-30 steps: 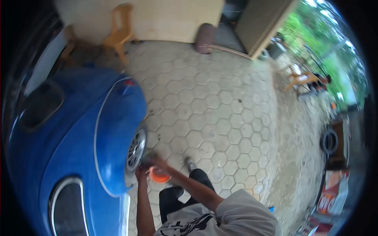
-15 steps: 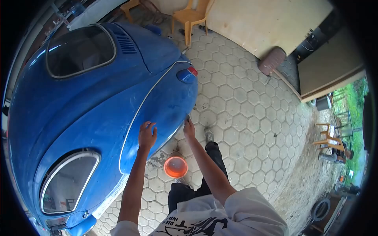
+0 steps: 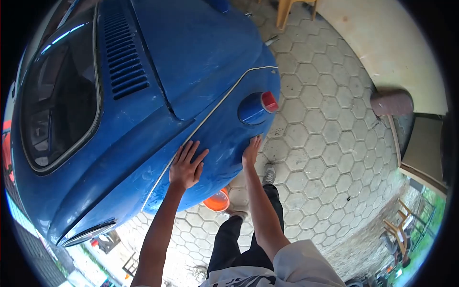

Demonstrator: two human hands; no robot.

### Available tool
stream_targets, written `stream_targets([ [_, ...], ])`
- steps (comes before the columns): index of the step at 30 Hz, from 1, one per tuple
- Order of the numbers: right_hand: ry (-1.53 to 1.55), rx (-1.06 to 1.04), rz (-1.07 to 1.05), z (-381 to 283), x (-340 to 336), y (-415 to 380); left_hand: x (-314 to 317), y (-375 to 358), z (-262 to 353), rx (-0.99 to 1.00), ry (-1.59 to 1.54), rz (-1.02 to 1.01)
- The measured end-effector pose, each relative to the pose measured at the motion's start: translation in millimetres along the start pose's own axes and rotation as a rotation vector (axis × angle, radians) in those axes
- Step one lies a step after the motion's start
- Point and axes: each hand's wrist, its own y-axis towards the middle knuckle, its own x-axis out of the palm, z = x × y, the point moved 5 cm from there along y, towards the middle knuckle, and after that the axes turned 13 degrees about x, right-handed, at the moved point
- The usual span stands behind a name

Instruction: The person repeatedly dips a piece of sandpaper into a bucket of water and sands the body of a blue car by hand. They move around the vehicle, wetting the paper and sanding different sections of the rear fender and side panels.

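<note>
A blue car [image 3: 143, 129] fills the left and middle of the head view. My left hand [image 3: 186, 165] lies spread on its rear fender, beside the pale trim line, and holds nothing. Further right, my right hand [image 3: 251, 151] rests against the fender's outer side, below the red tail light [image 3: 269, 102]. Its fingers point forward and look close together; whatever may be under them is hidden. An orange basin [image 3: 217, 201] stands on the paving by my feet, partly covered by the fender.
Hexagonal paving [image 3: 318, 143] runs along the car's right side. A brown cylindrical object [image 3: 392, 103] lies by the pale panel [image 3: 382, 48]. One yellow chair [image 3: 285, 12] stands at the top, and another [image 3: 398, 229] is at the lower right.
The view has shifted closer over the car's rear. My left hand has come down flat on the fender. My right hand has moved from the fender's lower edge onto its side.
</note>
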Motion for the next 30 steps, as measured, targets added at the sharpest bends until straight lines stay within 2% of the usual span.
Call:
stream_targets([
  [2, -0.276, -0.144, 0.088, -35, 1, -17, 2, -1, -3, -0.006, -0.014, -0.007],
  [4, -0.263, -0.262, 0.042, -36, -9, -44, 3, 1, -3, -0.01, -0.023, -0.001],
  [6, -0.218, -0.314, 0.003, -3, -12, -34, 4, 2, -2, -0.021, -0.037, -0.015],
  [7, -0.127, -0.297, 0.037, 18, -7, -2, 2, 2, -4, -0.03, -0.035, -0.02],
  [10, -0.245, -0.092, 0.046, -32, 1, 29, 1, 2, -5, -0.04, -0.033, -0.024],
  [11, -0.351, -0.167, 0.09, -48, 6, 6, 2, 4, -7, -0.042, -0.038, -0.014],
  [14, -0.522, -0.418, -0.051, -34, -1, -64, 0, 2, -9, -0.053, -0.055, 0.017],
  [15, -0.579, -0.39, -0.132, -33, -10, -74, -1, 1, -9, -0.051, -0.062, 0.038],
  [18, -0.334, -0.449, -0.066, -44, -1, -40, -1, -4, -13, -0.077, -0.121, 0.104],
  [19, -0.394, -0.636, -0.044, -56, 12, -48, 0, -6, -10, -0.094, -0.155, 0.128],
  [22, -0.821, -0.902, -0.277, -66, 15, -121, 4, -13, -12, -0.177, -0.168, 0.182],
  [23, -0.781, -0.867, -0.329, -62, 7, -119, -1, -14, -11, -0.178, -0.125, 0.233],
  [27, -0.684, -0.852, -0.19, -103, 19, -84, 12, -21, -8, -0.31, 0.008, 0.257],
  [30, -0.792, -1.219, -0.358, -114, 34, -118, 10, -29, -4, -0.396, 0.058, 0.221],
])
